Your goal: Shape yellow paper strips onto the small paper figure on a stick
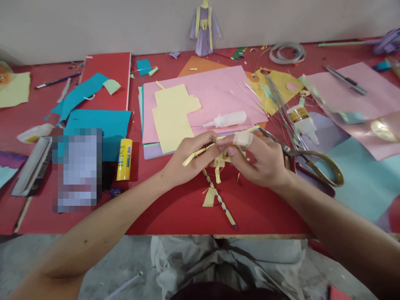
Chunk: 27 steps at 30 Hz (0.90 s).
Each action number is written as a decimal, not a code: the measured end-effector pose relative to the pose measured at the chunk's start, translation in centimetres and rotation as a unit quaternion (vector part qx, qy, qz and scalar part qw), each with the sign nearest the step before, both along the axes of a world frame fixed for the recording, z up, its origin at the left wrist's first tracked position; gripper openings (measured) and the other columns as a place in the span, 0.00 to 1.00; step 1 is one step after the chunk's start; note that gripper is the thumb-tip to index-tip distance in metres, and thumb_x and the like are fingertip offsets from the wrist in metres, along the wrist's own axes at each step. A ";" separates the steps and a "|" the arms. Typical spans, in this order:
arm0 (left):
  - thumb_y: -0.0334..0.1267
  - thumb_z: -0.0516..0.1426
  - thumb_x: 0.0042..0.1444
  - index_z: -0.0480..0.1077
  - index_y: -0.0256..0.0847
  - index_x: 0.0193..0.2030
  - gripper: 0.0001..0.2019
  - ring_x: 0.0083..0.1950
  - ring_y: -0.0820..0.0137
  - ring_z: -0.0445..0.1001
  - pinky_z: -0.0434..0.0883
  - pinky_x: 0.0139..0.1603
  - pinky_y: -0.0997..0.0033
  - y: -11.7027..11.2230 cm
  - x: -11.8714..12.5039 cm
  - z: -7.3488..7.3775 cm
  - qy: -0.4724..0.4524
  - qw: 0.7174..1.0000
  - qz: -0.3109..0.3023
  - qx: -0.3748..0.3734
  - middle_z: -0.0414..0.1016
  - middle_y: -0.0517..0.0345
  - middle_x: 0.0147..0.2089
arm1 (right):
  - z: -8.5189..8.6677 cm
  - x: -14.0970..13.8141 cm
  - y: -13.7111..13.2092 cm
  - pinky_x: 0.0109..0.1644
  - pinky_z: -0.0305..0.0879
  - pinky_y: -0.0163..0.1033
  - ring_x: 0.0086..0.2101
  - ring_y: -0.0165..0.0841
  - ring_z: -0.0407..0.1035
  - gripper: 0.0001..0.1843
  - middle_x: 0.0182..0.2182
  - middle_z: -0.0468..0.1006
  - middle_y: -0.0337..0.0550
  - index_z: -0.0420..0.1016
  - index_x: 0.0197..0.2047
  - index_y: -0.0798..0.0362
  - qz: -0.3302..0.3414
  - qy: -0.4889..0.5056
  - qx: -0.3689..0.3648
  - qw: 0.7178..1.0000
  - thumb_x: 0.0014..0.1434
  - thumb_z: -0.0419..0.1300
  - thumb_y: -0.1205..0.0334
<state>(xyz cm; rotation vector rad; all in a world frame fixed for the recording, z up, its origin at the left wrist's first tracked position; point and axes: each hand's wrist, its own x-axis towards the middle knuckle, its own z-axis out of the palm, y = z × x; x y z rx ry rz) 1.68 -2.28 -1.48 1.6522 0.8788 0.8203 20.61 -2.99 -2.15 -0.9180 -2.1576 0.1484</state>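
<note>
Left hand (198, 156) and right hand (261, 156): grip closed on yellow paper piece (222, 159), over red surface (175, 210), near front edge's middle. Seems partly formed; loose strip (218, 176) hangs, so likely unfinished; can't tell what's left. Purple-and-yellow paper doll (203, 36) at far edge, against grey wall (93, 25); concrete floor (125, 258) below.

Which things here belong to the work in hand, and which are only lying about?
Belonging:
Pale yellow paper strips, held between left hand and right hand
Pale yellow sheet, probably: matching colour

Apparently lying about, untouched:
Glue stick
Scissors
Pen
Paintbrush
</note>
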 end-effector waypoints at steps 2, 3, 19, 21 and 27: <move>0.41 0.52 0.63 0.67 0.40 0.34 0.09 0.27 0.77 0.69 0.68 0.32 0.77 0.0 0.0 -0.1 0.002 1.000 -0.005 -0.004 0.67 0.63 0.28 | 0.0 0.0 0.0 0.26 0.64 0.33 0.21 0.28 0.69 0.13 0.24 0.78 0.34 0.73 0.48 0.46 0.001 -0.004 0.004 1.000 0.62 0.54 0.66; 0.41 0.52 0.63 0.67 0.40 0.34 0.09 0.28 0.77 0.69 0.68 0.32 0.77 0.1 -0.1 -0.1 0.002 1.000 -0.008 -0.005 0.67 0.63 0.28 | 0.0 0.0 0.0 0.26 0.64 0.33 0.21 0.28 0.69 0.13 0.24 0.77 0.34 0.73 0.48 0.46 0.002 -0.005 0.005 1.000 0.62 0.54 0.66; 0.40 0.51 0.63 0.66 0.40 0.34 0.09 0.27 0.76 0.69 0.68 0.31 0.77 0.1 0.0 -0.2 0.010 1.000 -0.012 -0.015 0.68 0.63 0.27 | 0.0 0.0 0.1 0.23 0.61 0.33 0.18 0.27 0.65 0.08 0.18 0.73 0.33 0.74 0.39 0.50 0.000 -0.014 0.012 1.000 0.61 0.53 0.67; 0.40 0.51 0.63 0.65 0.40 0.34 0.09 0.27 0.76 0.69 0.67 0.31 0.77 0.2 0.0 -0.2 0.015 1.000 -0.012 -0.011 0.68 0.63 0.27 | 0.1 0.0 0.1 0.23 0.62 0.33 0.18 0.27 0.66 0.09 0.19 0.73 0.34 0.74 0.39 0.49 0.002 -0.014 0.011 1.000 0.61 0.54 0.67; 0.37 0.51 0.62 0.65 0.40 0.33 0.06 0.27 0.77 0.67 0.66 0.30 0.78 0.3 0.1 -0.2 0.057 0.998 -0.014 0.034 0.67 0.64 0.27 | 0.1 0.0 0.1 0.22 0.60 0.34 0.17 0.27 0.64 0.10 0.20 0.75 0.33 0.75 0.42 0.46 0.018 -0.012 -0.002 1.000 0.62 0.53 0.67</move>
